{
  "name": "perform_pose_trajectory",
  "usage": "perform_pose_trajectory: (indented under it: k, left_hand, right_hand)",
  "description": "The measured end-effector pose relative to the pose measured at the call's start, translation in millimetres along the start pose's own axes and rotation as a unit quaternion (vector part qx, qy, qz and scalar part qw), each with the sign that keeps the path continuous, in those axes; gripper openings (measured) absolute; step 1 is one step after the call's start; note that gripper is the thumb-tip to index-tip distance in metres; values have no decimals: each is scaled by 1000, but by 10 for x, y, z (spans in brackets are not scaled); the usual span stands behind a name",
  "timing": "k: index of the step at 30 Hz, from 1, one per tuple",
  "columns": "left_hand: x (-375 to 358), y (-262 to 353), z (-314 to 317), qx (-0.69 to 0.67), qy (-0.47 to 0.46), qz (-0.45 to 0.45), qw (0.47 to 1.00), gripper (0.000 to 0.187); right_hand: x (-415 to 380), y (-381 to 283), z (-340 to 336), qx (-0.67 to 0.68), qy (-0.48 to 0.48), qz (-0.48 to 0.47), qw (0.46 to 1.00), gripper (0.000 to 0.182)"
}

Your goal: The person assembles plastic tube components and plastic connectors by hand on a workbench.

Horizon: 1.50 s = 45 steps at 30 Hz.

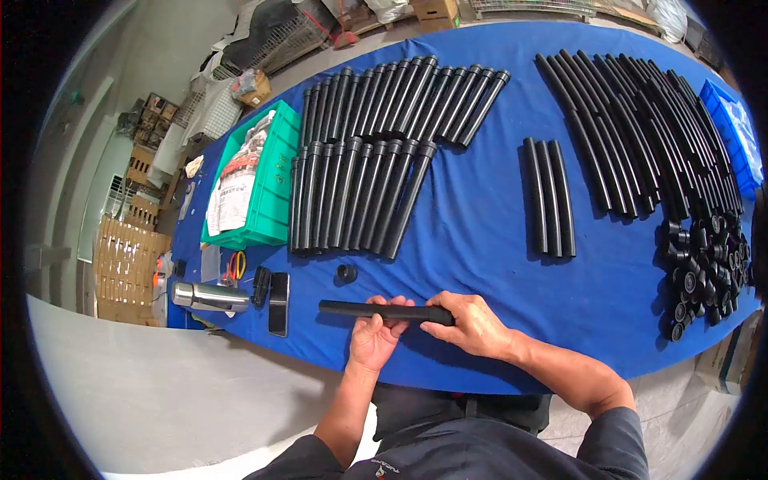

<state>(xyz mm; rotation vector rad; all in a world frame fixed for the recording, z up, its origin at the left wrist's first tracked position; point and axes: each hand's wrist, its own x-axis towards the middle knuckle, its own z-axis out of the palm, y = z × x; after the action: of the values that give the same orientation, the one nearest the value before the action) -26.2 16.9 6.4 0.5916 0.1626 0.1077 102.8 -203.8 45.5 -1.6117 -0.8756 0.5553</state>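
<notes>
A black tube [340, 307] lies level across both hands above the near edge of the blue cloth. Its middle rests in my left hand [374, 340], with the thumb in front and the fingers behind. My right hand [476, 326] is wrapped round the tube's right end, where a wider black section shows partly between the fingers; the very tip is hidden. A single black cap [346, 274] sits on the cloth just beyond the left hand. Farther out, three plain black tubes [552, 200] lie side by side.
Two rows of tubes with collared ends [352, 200] lie beyond my hands. A green crate [268, 192], steel flask [210, 297], phone [278, 304] and scissors [235, 266] are at left. Plain tubes [616, 120], a pile of caps [704, 272] and a blue bin [728, 132] occupy the right.
</notes>
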Motion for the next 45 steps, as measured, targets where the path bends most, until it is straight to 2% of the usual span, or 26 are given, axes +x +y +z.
perform_pose_trajectory:
  k: [5,8,9,11,13,14,15,18,19,21,22,24,27,28,30,31,32,34,35,38,41,45]
  left_hand:
    - [11,-11,18,-23,11,-3,1000,30]
    - [8,-17,-2,-23,7,7,1000,28]
    - [3,-17,0,-21,8,12,1000,28]
    - [14,-7,1,-12,1,2,1000,32]
    - [27,1,-1,-12,1,-10,1000,34]
    - [25,3,-4,-17,5,-15,1000,34]
    - [19,2,-10,-23,9,-20,999,34]
    - [12,-4,-39,-25,-13,-10,1000,34]
    - [11,-3,-30,-19,-12,-8,1000,33]
    - [17,-2,14,-6,-10,-6,1000,33]
    - [23,2,32,-8,-7,-10,1000,33]
    - [25,2,56,-13,0,-16,1000,32]
    - [16,0,-35,-23,-19,-15,999,32]
    - [15,-2,-33,-22,-17,-15,1000,32]
    - [19,3,-22,-17,-15,-16,1000,32]
    - [23,5,-12,-17,-11,-17,1000,32]
    - [29,5,-2,-18,-7,-19,1000,32]
    - [24,-2,-6,-18,-2,-19,1000,32]
    - [17,-4,-17,-18,-2,-17,1000,32]
    - [15,5,-23,-21,-2,-17,1000,32]
    - [16,-1,2,-15,-5,-10,1000,31]
    - [3,0,-27,-8,-8,-6,1000,32]
  right_hand:
    - [-17,77,58,-119,24,-107,987,33]
    - [-2,-49,-36,-21,3,-63,998,31]
    - [17,-115,-80,39,-35,37,998,33]
    - [67,-224,-152,156,-108,230,954,35]
    - [31,-6,-19,12,-11,7,1000,33]
    - [2,100,44,-61,39,-106,992,32]
    - [-21,38,32,-119,37,-112,986,32]
    - [-5,-23,-28,-61,11,-77,995,31]
    - [14,-80,-68,-14,-29,13,999,33]
    - [54,-210,-147,81,-106,191,972,35]
    - [38,-131,-99,12,-58,92,994,35]
    - [4,39,24,-128,40,-108,985,36]
    - [7,17,-10,-49,45,-104,992,36]
    - [25,-57,-66,-3,-8,-7,1000,36]
    - [67,-204,-178,88,-111,185,972,38]
    - [37,-83,-104,52,-80,135,986,38]
    - [23,0,-35,-17,-31,41,998,36]
    - [9,59,39,-154,65,-145,975,33]
    - [-6,67,54,-148,69,-145,976,32]
    - [25,-166,-124,-14,-48,53,997,32]
    - [12,-61,-63,7,-36,58,998,32]
    - [7,55,5,-35,-15,-23,999,32]
